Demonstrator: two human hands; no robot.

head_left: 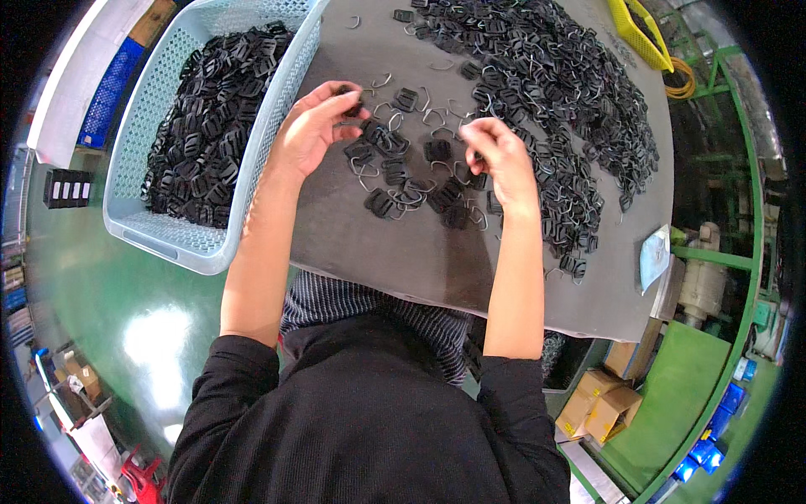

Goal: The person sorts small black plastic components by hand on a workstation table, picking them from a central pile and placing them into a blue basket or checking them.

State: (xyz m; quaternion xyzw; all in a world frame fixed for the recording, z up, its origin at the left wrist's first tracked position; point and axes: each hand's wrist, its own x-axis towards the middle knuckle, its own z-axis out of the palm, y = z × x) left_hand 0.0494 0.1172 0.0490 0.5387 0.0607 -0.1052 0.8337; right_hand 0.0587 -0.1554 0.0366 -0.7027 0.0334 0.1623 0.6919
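Note:
My left hand is raised over the grey table beside the basket wall. Its thumb and fingers pinch a black plastic buckle. To its right, my right hand hovers at the edge of the large pile, fingers curled together. Blur and the fingers hide what they hold, if anything; a bent wire end shows close to the fingertips. Between both hands lie several loose black buckles and bent metal wire hooks, some of them joined.
A light blue plastic basket full of black buckles stands at the left. Across the table spreads a big heap of buckles with wire hooks. A yellow basket sits at the far right, a blue-white packet on the right edge.

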